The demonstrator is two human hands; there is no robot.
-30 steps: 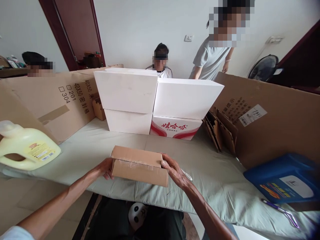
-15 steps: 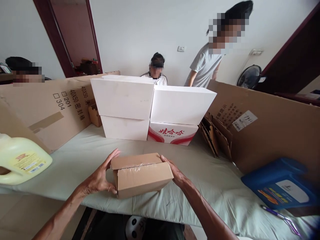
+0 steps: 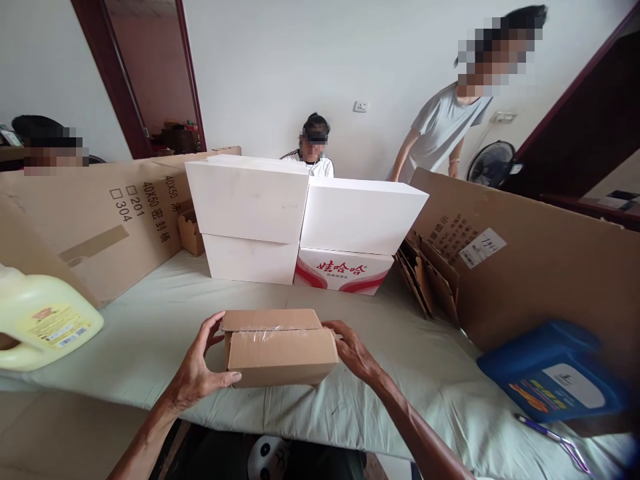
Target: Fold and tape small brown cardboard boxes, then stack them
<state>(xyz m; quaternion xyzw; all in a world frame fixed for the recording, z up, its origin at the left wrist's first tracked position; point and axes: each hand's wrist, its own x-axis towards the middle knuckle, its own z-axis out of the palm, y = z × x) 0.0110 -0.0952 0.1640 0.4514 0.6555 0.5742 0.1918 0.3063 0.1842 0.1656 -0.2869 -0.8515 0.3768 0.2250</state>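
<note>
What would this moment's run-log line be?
taped cardboard carton: between both hands; left hand: at left end; right hand: at right end; white boxes: beyond

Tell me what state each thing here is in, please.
Small brown cardboard box: held at both ends
Person's left grip: on the box's left end
Person's right grip: on its right end
Four white cardboard boxes: stacked two by two
Pale yellow plastic jug: partly out of view
Blue plastic jug: label showing
Pale green cloth: wrinkled
Round black fan: can't tell if running
</note>
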